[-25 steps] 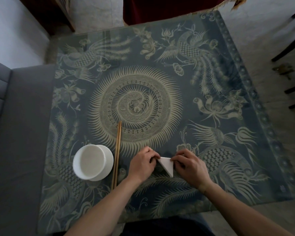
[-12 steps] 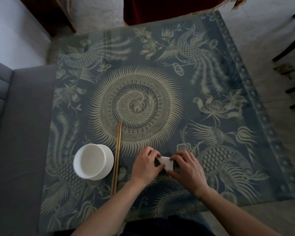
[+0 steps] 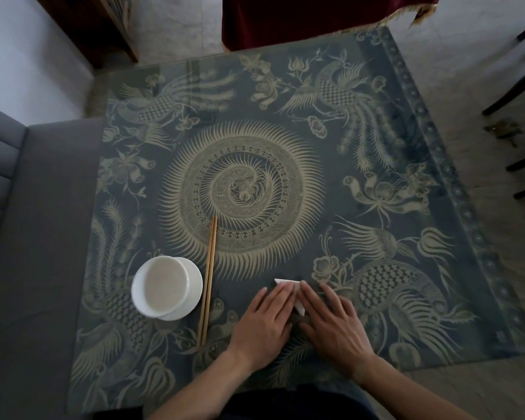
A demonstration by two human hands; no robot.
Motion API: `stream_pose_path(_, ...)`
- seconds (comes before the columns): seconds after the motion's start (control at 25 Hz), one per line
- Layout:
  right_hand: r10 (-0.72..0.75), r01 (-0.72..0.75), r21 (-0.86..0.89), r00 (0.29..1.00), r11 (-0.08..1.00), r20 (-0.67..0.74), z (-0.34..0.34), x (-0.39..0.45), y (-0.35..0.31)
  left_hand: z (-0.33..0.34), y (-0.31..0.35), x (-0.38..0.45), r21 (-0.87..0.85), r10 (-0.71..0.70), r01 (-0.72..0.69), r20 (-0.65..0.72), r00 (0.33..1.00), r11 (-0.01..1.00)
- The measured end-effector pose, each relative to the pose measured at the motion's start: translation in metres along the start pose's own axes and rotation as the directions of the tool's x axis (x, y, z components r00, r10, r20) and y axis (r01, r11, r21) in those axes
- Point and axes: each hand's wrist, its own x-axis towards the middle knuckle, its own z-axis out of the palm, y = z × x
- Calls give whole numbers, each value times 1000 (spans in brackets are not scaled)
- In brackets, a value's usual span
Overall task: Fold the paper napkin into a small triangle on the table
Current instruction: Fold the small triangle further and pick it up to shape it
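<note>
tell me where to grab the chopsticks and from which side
Pinch the chopsticks mid-length from directly above, fingers closing from left and right. They lie flat, side by side, pointing away from the person, with bare table on their right and the white bowl close on the left.

I am pressing thin, matt white paper, the napkin (image 3: 287, 282), against the counter (image 3: 376, 147), whose patterned blue cloth is lying under a smooth, faintly reflecting glass sheet. The bowl (image 3: 164, 286) and its saucer (image 3: 194, 286) are looking like glossy white ceramic. The chopsticks (image 3: 209, 277) are showing pale, matt wood. The sofa (image 3: 37, 237) beside me is wearing dull grey fabric.
</note>
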Motion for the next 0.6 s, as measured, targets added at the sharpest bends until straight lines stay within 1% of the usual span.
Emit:
stream_pose_path(0.12,-53,55,-49,998,997,44,-3,-7,4,-6,1,0,7,-13,12,56,998,1000)
stream_pose_path(0.32,-110,120,-115,990,986,88,-13,-1,9,-13,0,2,-29,-43,46,73,996,999)
stream_pose_path(0.48,-184,202,-162,976,966,115,-21,10,16,-18,3,5,-31,-69,72,105,992,997)
stream_pose_path(0.6,-195,214,-179,974,960,118,-24,11,17,-18,6,6,-86,-100,111,124,987,990)
